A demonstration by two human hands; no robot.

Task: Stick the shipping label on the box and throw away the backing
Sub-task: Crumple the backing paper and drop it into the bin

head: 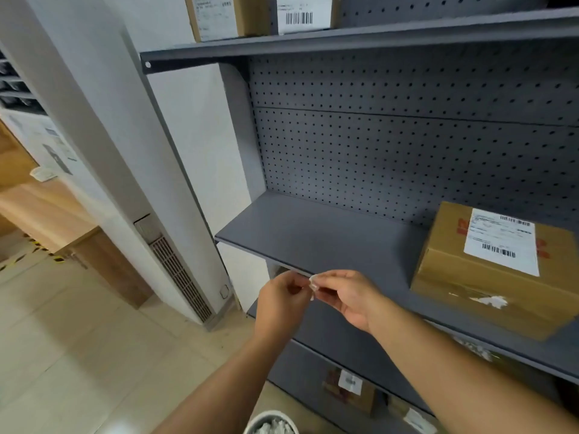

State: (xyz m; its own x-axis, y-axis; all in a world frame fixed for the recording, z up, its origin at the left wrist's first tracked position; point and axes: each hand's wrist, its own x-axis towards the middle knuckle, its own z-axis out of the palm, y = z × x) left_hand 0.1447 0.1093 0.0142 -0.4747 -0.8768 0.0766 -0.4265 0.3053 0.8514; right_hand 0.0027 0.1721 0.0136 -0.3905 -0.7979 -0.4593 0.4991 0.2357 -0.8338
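Note:
A brown cardboard box [498, 292] stands on the grey shelf [319, 233] at the right, with a white shipping label [503, 241] stuck flat on its top. In front of the shelf edge, my left hand [280, 303] and my right hand [347, 297] meet and pinch a small crumpled piece of white backing paper [313, 285] between their fingertips. Most of the paper is hidden by my fingers. A white bin [271, 422] holding crumpled white paper sits on the floor below my arms, at the bottom edge of the view.
A grey pegboard [391, 145] backs the shelf. Labelled boxes [260, 14] stand on the shelf above, and more boxes [349, 389] lie on a lower shelf. A white pillar with a vent [178, 274] stands at the left, beside tiled floor and wooden cabinets.

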